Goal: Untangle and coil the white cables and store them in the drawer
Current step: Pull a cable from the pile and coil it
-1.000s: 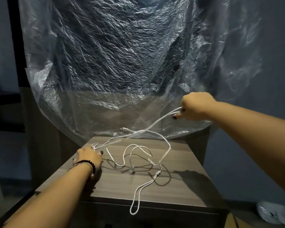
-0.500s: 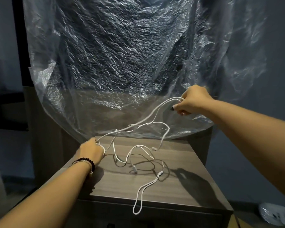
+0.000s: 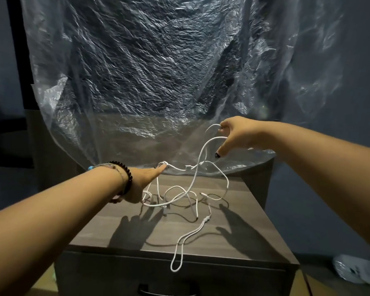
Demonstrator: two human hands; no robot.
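Tangled white cables (image 3: 179,197) lie on the grey wooden cabinet top (image 3: 254,231), and one thin loop (image 3: 176,259) hangs over its front edge. My left hand (image 3: 143,180) reaches over the back left of the top and pinches a small cable knot at its fingertips. My right hand (image 3: 237,135) is raised at the back right and pinches a cable loop between thumb and finger, its other fingers spread downward. Strands run taut from both hands down to the tangle. The drawer front (image 3: 115,274) with a dark handle (image 3: 167,292) sits closed below.
A large crinkled clear plastic sheet (image 3: 158,71) hangs behind the cabinet and drapes onto its back edge. A crumpled plastic bag (image 3: 355,270) lies on the floor at the right. Dark walls surround the cabinet.
My left hand rose off the cabinet top and moved toward the back, lifting a cable knot. My right hand loosened from a fist, its fingers now spread. The tangle shifted slightly.
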